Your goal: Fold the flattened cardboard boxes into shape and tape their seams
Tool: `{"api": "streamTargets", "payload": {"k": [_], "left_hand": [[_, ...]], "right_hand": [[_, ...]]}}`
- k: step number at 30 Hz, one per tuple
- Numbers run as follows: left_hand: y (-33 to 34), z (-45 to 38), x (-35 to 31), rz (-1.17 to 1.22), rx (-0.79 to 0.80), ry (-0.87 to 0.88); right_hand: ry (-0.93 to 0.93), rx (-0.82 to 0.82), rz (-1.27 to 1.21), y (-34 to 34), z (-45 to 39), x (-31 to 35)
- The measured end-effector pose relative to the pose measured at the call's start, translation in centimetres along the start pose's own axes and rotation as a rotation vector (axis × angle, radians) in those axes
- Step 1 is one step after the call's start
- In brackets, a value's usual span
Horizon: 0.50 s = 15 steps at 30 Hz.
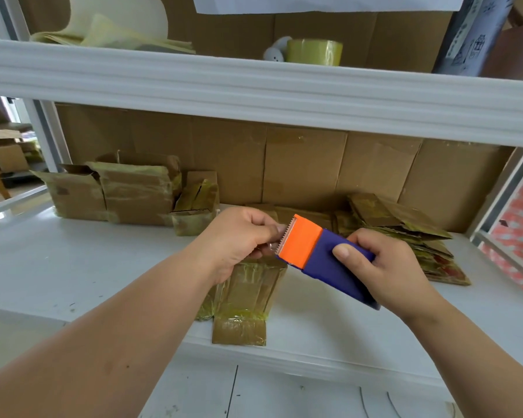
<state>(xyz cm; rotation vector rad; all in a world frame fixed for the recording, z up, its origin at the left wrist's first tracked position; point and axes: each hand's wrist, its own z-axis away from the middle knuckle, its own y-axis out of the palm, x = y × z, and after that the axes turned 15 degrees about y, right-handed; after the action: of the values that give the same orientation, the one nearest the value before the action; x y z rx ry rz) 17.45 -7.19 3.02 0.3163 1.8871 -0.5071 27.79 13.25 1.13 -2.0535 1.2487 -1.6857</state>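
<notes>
Shelf (73, 267), open taped boxes (133, 191)

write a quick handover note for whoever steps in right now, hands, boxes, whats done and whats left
Right hand grips the purple body of the tape dispenser; its orange toothed end faces left.
Left hand pinches at the toothed edge, seemingly the tape end; the tape itself is hard to see.
One cardboard box lies on the white shelf below the hands, heavily taped.
Done: several shaped, taped boxes stand at the back left.
Left: a stack of flattened boxes at the right remains to fold and tape.
Spare tape roll sits on the upper shelf.
</notes>
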Motion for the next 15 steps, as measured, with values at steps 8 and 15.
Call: {"api": "streamTargets", "payload": {"k": [8,15], "left_hand": [[-1.3,0.1,-0.7,-0.074,-0.062,0.033],[-4.0,0.2,-1.3,-0.081,-0.135,0.034]], "right_hand": [[-0.001,0.116,0.086,-0.5,-0.9,1.6],[-0.02,0.183,0.135,-1.2,-2.0,1.5]]}}
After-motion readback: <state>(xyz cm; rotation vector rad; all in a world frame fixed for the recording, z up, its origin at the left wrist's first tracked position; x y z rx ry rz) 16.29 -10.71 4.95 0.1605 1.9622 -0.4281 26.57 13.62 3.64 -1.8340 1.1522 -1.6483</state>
